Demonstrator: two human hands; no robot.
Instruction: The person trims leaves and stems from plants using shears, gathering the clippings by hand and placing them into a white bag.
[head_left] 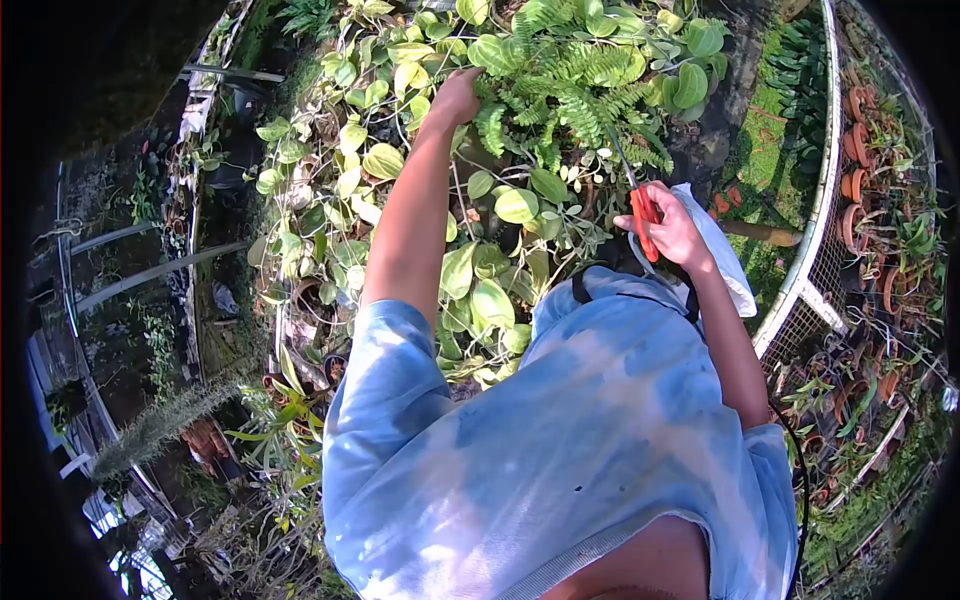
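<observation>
My left hand (457,98) reaches far into the foliage, beside a green fern (575,85) and a broad-leaved vine (410,75). Its fingers look curled together among the leaves; what they hold, if anything, is hidden. Near my waist, my right hand (675,228) grips red-handled scissors (646,225). Their dark blades point up and away toward the fern's lower fronds. Several variegated, yellow-green leaves (490,302) fill the space between my arms.
A white bag or cloth (722,255) hangs just right of my right hand. Past it run a pale frame with wire mesh (822,250) and several clay pots (853,145). On the left, metal rails (160,275) and a spiky plant (175,425) stand near potted plants.
</observation>
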